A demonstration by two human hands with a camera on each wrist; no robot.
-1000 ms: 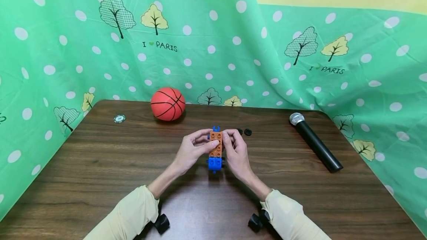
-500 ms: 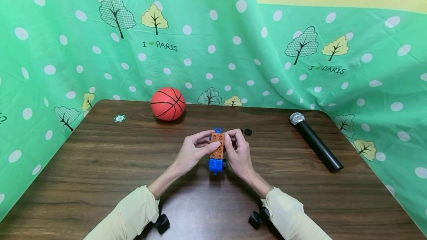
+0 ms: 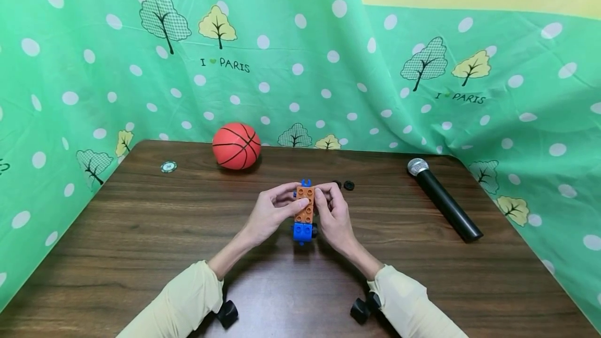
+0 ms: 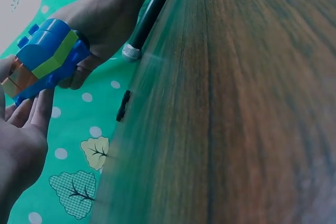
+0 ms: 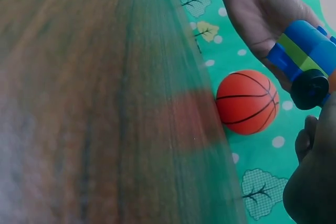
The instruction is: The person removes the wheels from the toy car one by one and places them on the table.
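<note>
Head view: a dark wooden bench [image 3: 141, 233] stands before a green dotted cloth [image 3: 328, 67] printed with trees. Two hands meet above the middle of the bench and hold a small brick toy [image 3: 304, 213] between them, lifted off the wood. The toy has an orange studded top and a blue end toward the person. The left hand [image 3: 272, 212] curls round the toy's left side, thumb on the orange studs. The right hand [image 3: 331, 215] grips the right side, fingers bent over the far end. Both sleeves are pale yellow. A ball [image 3: 236, 146] sits at the far edge, left of centre. A small round token [image 3: 168, 167] lies further left. Two small black wheels [image 3: 348, 185] lie just beyond the right hand. A black mic [image 3: 443, 200] with a silver head lies well to the right.

Left wrist view: the toy [image 4: 44, 56] shows blue with a green stripe and an orange end, pinched between the left hand's fingers [image 4: 29, 114] and the right hand [image 4: 105, 19]. The mic [image 4: 147, 14] and one wheel [image 4: 123, 106] lie beyond.

Right wrist view: the left hand [image 5: 262, 14] grips the toy [image 5: 304, 56], which carries a black wheel [image 5: 310, 88]. The ball [image 5: 248, 101] sits behind. The right hand [image 5: 312, 182] is a dark blur at the corner.
</note>
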